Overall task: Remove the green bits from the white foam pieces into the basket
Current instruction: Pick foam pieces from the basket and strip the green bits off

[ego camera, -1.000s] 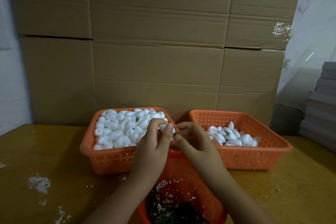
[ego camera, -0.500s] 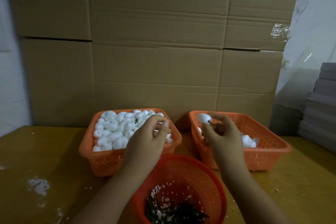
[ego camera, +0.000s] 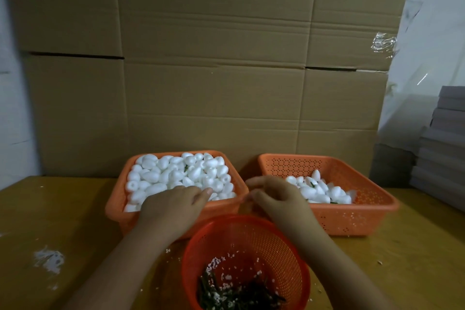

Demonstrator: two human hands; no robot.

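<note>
Three orange baskets on the wooden counter (ego camera: 63, 209): a square left basket (ego camera: 114, 205) heaped with white foam pieces (ego camera: 176, 173), a right basket (ego camera: 372, 199) with a small pile of cleaned foam (ego camera: 322, 191), and a round basket (ego camera: 297, 267) up front holding the green bits (ego camera: 236, 294) plus white crumbs. Left hand (ego camera: 173, 209) rests flat on the foam heap, fingers loose. Right hand (ego camera: 279, 199) is blurred between the baskets; can't tell its grip. Cardboard boxes (ego camera: 214, 58) behind, grey stack (ego camera: 442, 146) at right. No readable writing.
</note>
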